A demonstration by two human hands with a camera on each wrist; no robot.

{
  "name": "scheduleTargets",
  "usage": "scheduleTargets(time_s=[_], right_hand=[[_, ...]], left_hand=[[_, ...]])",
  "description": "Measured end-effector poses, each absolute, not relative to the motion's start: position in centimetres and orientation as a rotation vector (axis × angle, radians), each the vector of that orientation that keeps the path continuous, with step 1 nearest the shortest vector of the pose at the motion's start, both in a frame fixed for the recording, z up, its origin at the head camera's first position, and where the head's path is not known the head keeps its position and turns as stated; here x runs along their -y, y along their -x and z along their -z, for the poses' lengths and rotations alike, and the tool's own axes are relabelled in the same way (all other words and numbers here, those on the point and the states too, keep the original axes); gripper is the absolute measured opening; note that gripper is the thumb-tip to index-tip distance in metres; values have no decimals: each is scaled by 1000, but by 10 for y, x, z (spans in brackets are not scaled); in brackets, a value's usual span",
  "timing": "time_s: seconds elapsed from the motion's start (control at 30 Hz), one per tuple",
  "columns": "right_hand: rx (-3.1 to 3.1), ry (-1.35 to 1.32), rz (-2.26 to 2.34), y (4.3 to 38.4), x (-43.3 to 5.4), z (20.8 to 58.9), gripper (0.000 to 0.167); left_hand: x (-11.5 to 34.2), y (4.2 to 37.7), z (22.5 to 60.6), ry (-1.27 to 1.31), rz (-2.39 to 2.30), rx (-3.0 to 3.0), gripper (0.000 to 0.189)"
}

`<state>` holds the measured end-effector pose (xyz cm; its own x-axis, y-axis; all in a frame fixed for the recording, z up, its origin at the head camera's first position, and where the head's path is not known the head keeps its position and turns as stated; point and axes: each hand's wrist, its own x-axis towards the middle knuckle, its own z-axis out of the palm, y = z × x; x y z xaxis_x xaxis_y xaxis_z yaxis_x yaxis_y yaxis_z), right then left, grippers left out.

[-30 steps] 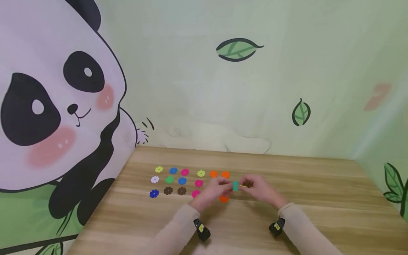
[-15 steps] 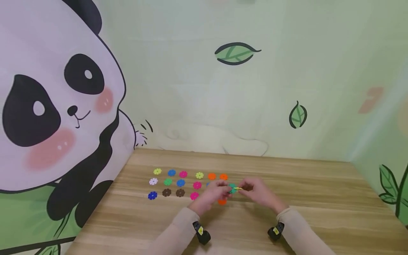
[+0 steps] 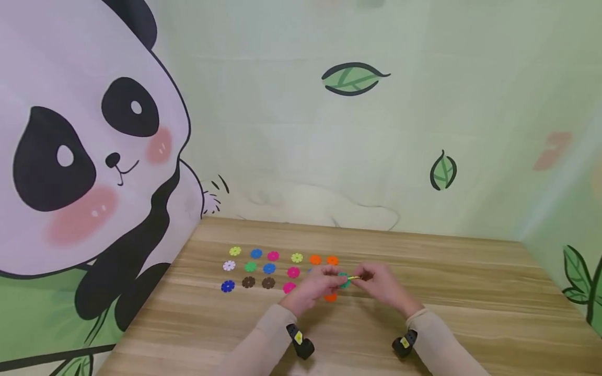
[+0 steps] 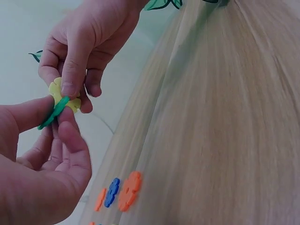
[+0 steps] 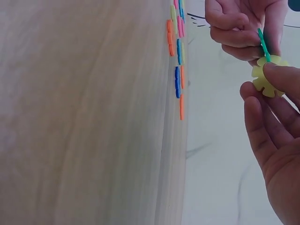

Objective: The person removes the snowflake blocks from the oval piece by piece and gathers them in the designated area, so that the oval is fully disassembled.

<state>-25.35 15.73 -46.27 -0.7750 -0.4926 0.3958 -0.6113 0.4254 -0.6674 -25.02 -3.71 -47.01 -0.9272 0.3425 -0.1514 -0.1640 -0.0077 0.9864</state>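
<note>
In the head view my left hand [image 3: 314,288] pinches a green flower-shaped disc [image 3: 345,282] between thumb and fingers. Facing it, my right hand [image 3: 382,284] pinches a yellow flower-shaped disc [image 3: 354,278]. The two notched discs meet crosswise at their edges, as the left wrist view shows with the green disc [image 4: 53,115] standing across the yellow one [image 4: 55,89]. Seen from the right wrist, the green disc [image 5: 263,43] appears edge-on and the yellow disc [image 5: 259,74] nearly flat-on. Fingers cover part of both, so how deep the notches sit cannot be told.
Several loose flower discs lie in rough rows on the wooden table [image 3: 447,334], left of and behind the hands. Among them are a dark blue disc [image 3: 228,286], a brown disc [image 3: 268,282] and an orange disc [image 3: 332,260]. A panda-painted wall [image 3: 282,130] borders the table.
The green disc has turned and tilted between the fingers. Its edge and the yellow disc's now overlap more in view. Both hands stay in nearly the same place.
</note>
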Motion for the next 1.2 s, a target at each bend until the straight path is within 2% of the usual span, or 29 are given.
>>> scheduleTargets(time_s=[0.23, 0.77, 1.2], right_hand=[[2524, -996, -1281, 252, -156, 463, 11], [2566, -897, -1398, 246, -162, 467, 8], [2597, -786, -1331, 247, -182, 469, 4]], left_hand=[[36, 249, 473, -200, -2020, -2008, 18], [38, 243, 468, -271, -1932, -2082, 11], [26, 248, 478, -321, -1790, -2268, 18]])
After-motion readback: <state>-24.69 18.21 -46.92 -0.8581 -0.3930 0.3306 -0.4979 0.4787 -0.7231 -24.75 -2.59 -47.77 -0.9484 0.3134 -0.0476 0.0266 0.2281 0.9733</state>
